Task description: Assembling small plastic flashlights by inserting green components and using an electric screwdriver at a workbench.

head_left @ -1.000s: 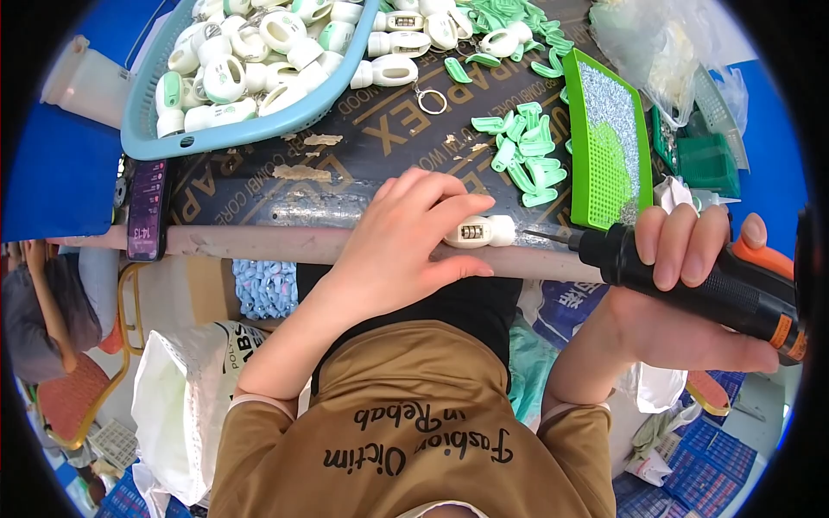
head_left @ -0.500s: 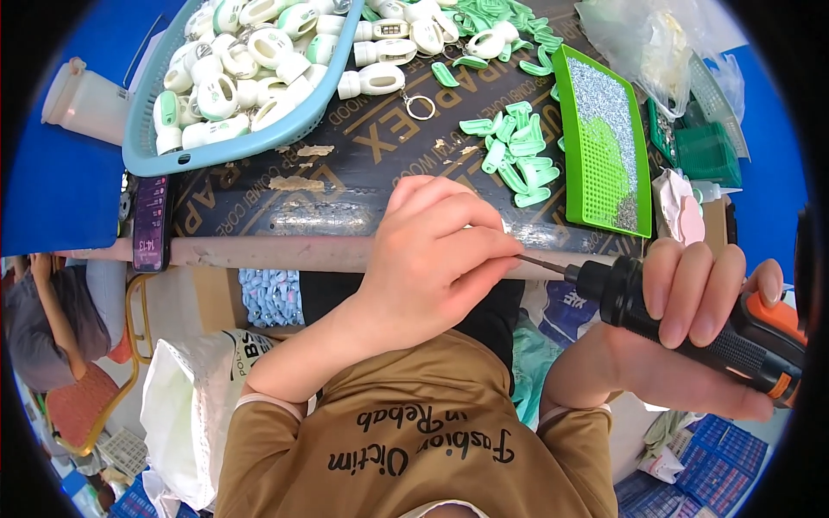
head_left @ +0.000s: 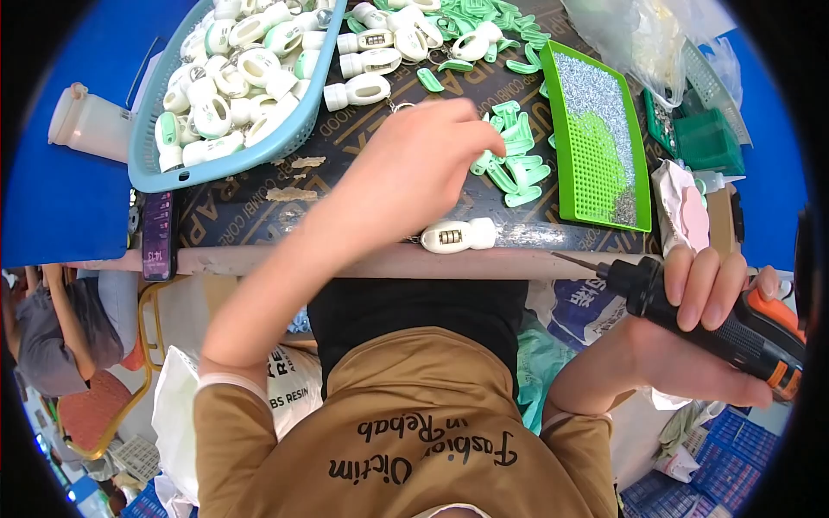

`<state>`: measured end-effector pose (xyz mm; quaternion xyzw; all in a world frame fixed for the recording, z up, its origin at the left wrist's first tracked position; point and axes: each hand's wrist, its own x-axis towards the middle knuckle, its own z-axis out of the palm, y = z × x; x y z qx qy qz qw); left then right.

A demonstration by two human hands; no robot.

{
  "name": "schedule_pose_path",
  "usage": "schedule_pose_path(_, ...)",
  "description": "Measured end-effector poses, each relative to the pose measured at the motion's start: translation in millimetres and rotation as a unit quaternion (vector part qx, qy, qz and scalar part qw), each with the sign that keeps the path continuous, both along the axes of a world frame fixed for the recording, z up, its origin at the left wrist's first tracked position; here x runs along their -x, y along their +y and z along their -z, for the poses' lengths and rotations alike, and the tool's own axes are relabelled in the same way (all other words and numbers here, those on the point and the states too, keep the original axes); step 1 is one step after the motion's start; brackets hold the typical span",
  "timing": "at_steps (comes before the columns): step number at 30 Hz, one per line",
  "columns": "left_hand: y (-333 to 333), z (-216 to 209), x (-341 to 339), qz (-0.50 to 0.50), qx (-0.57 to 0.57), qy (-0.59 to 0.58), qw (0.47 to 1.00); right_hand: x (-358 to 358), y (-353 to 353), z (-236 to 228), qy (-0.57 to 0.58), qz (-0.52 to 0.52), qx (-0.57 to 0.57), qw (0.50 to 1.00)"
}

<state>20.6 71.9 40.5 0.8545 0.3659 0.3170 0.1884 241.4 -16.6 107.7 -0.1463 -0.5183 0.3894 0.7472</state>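
My left hand reaches over a small pile of light-green plastic covers. Its fingers are pinched together at a green cover on the pile's left side, partly hidden by the fingertips. In my right hand is a black and orange electric screwdriver, its thin bit pointing left above the table edge. Between the hands, a white bulb-shaped keychain lies on its side at the table's front edge, metal parts showing in its oval opening.
A blue basket full of white keychains stands at the left. More keychains and green covers lie at the back. A green tray of small screws sits at the right. A phone lies at the left edge.
My left hand has moved from the screwdriver bit forward to the green covers. The white keychain now shows on the table edge. My right hand stays nearly still.
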Motion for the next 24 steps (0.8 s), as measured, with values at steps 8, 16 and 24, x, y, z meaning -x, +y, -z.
schedule_pose_path(8,45,9,-19,0.205,-0.204,0.24,0.926,-24,-7,12,0.038,0.037,0.045,0.998)
schedule_pose_path(16,34,11,-2,0.104,-0.091,0.046,0.989,-30,-9,14,0.059,0.075,0.059,0.994)
schedule_pose_path(24,-48,9,31,0.016,0.23,-0.335,0.914,-42,-10,22,0.061,0.035,0.067,0.995)
